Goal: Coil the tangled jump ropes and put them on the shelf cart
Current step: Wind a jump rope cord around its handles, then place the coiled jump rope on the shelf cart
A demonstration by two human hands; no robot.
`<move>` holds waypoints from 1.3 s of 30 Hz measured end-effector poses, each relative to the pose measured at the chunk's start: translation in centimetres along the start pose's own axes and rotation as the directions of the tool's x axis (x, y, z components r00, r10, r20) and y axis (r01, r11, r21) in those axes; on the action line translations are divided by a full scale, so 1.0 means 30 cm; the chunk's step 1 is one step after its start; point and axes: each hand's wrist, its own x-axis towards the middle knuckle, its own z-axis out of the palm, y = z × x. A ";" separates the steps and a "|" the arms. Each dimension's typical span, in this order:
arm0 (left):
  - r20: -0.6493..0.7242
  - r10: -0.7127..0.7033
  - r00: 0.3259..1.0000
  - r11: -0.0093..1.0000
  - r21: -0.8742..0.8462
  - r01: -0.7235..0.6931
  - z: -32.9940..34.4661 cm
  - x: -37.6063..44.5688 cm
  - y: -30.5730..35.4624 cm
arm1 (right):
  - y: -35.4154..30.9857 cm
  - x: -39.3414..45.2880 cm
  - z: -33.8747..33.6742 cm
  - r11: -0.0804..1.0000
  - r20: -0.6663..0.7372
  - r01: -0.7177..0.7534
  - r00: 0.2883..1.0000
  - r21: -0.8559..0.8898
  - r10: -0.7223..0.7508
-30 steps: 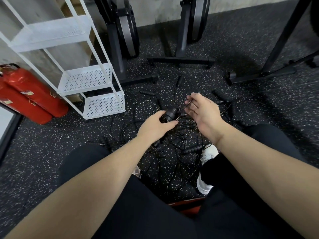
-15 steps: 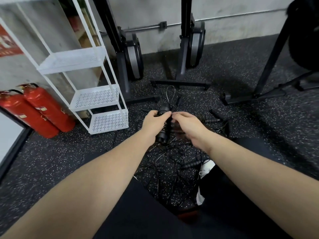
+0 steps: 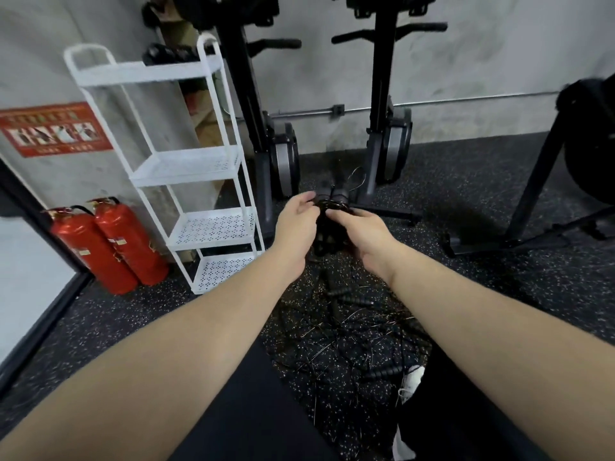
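Presently, both hands are raised in front of the person with a small bundle of thin black wire jump rope and its ribbed black handles [image 3: 327, 224] held between them, above the floor and to the right of the tall white four-tier metal shelf cart [image 3: 199, 168]. The left hand [image 3: 294, 224] has its fingers curled about the left side of the bundle; the right hand [image 3: 361, 232] pinches at the windings near the top, fingers bent onto the cord. A loose loop of cord stands up above the handles. The remaining tangle of black jump ropes [image 3: 349, 334] lies on the speckled black rubber floor [image 3: 482, 294] between the person's legs, and whether any strand runs from it up into the held bundle cannot be told. Risks, as judged: the springy wire may unwind if either grip relaxes; a strand caught in the floor tangle would drag the heap or pull the coil open on the way to the cart; an unsecured coil may spring apart on a perforated shelf. Two red fire extinguishers [image 3: 109, 247] stand just left of the cart.
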 end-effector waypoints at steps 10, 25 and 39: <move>0.190 -0.212 0.959 0.969 -0.088 0.231 -0.245 0.185 0.313 | -0.338 0.130 0.233 0.981 0.105 -0.069 0.993 0.183 0.051; -0.152 0.192 0.970 0.971 -0.114 -0.210 -0.663 0.636 0.675 | -0.719 0.502 0.821 0.989 0.336 0.148 0.931 0.014 -0.144; -0.472 0.314 0.824 0.949 0.144 -0.279 -0.983 1.120 0.824 | -0.744 0.873 1.194 -0.243 0.685 0.655 0.588 -0.715 -0.430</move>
